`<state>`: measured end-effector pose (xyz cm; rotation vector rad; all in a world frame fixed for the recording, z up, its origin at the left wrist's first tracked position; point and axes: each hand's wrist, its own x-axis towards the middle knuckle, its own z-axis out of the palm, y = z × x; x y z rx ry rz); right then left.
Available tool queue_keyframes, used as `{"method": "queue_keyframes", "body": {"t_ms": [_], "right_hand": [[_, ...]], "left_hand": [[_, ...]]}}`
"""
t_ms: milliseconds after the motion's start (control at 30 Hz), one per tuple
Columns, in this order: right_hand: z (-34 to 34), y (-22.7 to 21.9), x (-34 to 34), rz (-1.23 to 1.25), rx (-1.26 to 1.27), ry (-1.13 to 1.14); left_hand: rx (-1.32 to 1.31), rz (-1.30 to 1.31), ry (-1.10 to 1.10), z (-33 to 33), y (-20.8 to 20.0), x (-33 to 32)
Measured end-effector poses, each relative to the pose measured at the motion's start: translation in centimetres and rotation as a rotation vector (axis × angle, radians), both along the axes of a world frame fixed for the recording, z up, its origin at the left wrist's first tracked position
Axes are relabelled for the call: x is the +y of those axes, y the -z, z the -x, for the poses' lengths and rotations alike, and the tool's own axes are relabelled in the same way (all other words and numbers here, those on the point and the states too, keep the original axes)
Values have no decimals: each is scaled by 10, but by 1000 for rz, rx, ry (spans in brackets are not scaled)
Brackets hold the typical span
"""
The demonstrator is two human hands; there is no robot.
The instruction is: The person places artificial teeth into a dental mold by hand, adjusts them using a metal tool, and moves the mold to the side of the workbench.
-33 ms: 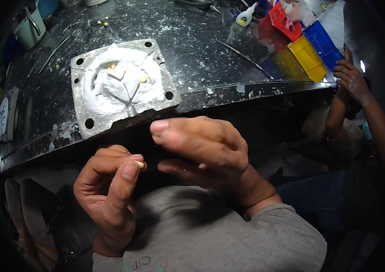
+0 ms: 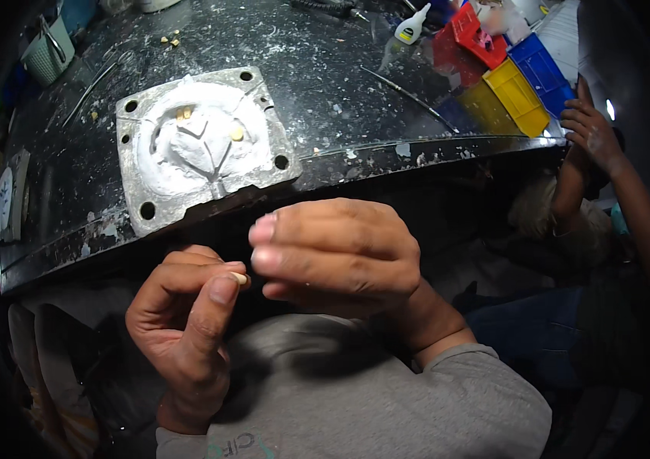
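My left hand (image 2: 187,317) pinches a small ivory-coloured denture tooth (image 2: 240,278) between thumb and fingertips, just below the bench edge. To its right is my right hand (image 2: 340,252), its fingers stretched toward the left hand and slightly blurred. Nothing shows in that hand, and its palm side is hidden. Beyond both hands a metal dental flask half (image 2: 141,180) lies on the bench. White plaster (image 2: 179,172) fills it, with branching grooves cut in. Yellowish teeth (image 2: 184,113) sit in its upper part, and another pale tooth (image 2: 237,135) sits at its right.
A thin metal tool (image 2: 409,98) lies right of the flask. Red (image 2: 478,38), yellow (image 2: 518,99) and blue (image 2: 539,65) trays stand farther right, near a white squeeze bottle (image 2: 412,27). Another person's hand (image 2: 592,126) rests at the bench's right end. A pale basket (image 2: 48,57) stands far left.
The fingers of my right hand have drawn closer to the thumb and lower. My left hand keeps its pinch on the tooth. The bench has shifted slightly left in view.
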<state>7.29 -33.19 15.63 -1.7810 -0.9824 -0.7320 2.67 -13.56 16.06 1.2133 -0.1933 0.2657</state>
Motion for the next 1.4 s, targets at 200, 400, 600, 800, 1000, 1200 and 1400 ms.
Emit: {"method": "queue_keyframes", "body": {"t_ms": [200, 400, 600, 800, 1000, 1200, 1400], "right_hand": [[3, -5, -12, 142, -146, 68], [2, 1, -12, 165, -215, 92], [-14, -22, -46, 6, 85, -27], [-62, -69, -124, -94, 899, 124], [-96, -77, -140, 218, 1153, 100], [-109, -77, -134, 332, 1168, 130], [-114, -77, -136, 423, 1220, 148]], "left_hand": [[75, -155, 33, 4, -2, -6], [148, -243, 59, 3, -4, -6], [65, -404, 458, 9, 27, -6], [230, -855, 1024, 7, 92, 18], [584, -829, 461, -7, 174, 68], [160, -1099, 301, 15, 250, 66], [403, -1025, 397, 15, 250, 71]]}}
